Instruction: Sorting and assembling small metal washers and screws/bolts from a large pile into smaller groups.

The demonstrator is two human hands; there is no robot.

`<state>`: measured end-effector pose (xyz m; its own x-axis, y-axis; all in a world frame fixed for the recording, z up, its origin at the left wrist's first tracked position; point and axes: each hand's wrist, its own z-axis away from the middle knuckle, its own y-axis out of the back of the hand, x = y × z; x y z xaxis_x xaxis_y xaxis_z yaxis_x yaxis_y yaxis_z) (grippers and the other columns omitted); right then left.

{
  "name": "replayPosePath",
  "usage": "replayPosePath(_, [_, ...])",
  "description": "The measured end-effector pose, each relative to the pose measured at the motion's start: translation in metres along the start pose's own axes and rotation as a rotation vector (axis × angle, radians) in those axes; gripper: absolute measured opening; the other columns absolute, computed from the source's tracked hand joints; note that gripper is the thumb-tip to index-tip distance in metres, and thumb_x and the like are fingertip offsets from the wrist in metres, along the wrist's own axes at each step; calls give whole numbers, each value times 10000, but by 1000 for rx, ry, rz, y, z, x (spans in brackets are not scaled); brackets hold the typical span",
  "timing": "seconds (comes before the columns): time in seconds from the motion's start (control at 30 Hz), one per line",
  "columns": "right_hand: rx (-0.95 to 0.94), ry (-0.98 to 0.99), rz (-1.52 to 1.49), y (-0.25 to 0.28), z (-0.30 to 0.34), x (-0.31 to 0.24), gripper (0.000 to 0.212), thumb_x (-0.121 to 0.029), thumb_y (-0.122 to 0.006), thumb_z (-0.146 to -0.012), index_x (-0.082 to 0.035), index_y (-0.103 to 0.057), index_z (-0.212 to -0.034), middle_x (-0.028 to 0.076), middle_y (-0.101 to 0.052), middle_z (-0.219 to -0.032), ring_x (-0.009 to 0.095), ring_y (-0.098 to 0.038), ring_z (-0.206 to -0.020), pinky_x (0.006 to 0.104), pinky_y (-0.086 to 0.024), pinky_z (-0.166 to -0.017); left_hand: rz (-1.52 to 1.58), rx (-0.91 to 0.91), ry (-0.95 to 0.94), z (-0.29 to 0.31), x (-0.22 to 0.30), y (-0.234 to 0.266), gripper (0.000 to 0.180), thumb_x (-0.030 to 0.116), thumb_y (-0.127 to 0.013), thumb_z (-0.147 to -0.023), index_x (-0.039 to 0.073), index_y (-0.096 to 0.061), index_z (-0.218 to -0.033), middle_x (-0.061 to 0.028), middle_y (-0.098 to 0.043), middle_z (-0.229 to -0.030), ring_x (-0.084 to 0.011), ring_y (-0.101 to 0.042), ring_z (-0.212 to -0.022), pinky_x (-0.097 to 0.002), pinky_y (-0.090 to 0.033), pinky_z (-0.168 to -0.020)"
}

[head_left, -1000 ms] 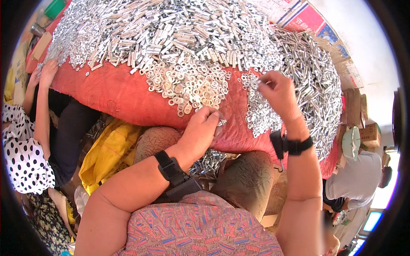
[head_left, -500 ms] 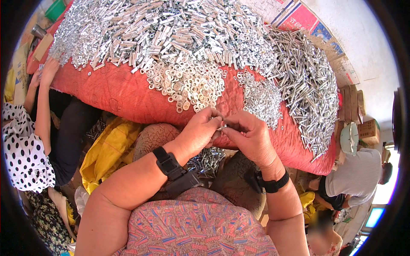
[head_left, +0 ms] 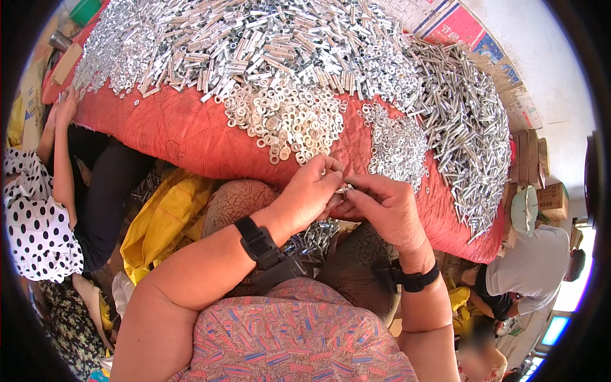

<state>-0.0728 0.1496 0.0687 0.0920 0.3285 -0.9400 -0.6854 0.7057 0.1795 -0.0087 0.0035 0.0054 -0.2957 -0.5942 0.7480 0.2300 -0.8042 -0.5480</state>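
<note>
Over the near edge of a red cloth-covered mound [head_left: 172,137], my left hand [head_left: 309,194] and my right hand [head_left: 391,207] meet with fingers pinched together. Between their fingertips shows a small shiny metal fastener [head_left: 344,190], mostly hidden, so its exact kind is unclear. Just beyond my left hand lies a heap of flat washers [head_left: 286,121]. Smaller metal rings or nuts [head_left: 394,146] are spread past my right hand. Below my hands, several metal bolts [head_left: 318,239] are gathered at my lap.
Metal sleeves [head_left: 267,48] cover the mound's far side, and long bolts [head_left: 464,127] its right. At left a person in a polka-dot top [head_left: 44,223] works at the mound's edge. A yellow sack [head_left: 162,223] lies by my left knee. Another person [head_left: 531,264] is at right.
Both my hands have shifted slightly right in the picture, still pinched around the small fastener. The mound also sits a little farther right. The left person's hands have drawn slightly lower.
</note>
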Motion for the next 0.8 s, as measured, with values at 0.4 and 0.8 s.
replayPosePath(0.4, [27, 96, 384, 5, -2, 4, 95, -74, -671, -883, 16, -665, -913, 24, -640, -723, 60, -567, -679, 233, -472, -595, -114, 16, -83, 1, -1, -3, 122, 155, -468, -1011, 73, -461, -1102, 31, -467, -699, -33, -384, -488, -202, -275, -386])
replayPosePath(0.8, [101, 371, 418, -2, 3, 13, 80, -59, -697, -858, 16, -671, -871, 83, -648, -719, 121, -617, -657, 276, -491, -596, 74, -112, 103, 1, -4, 2, 172, 186, -475, -1003, 78, -459, -1136, 24, -469, -694, -47, -385, -472, -213, -288, -386])
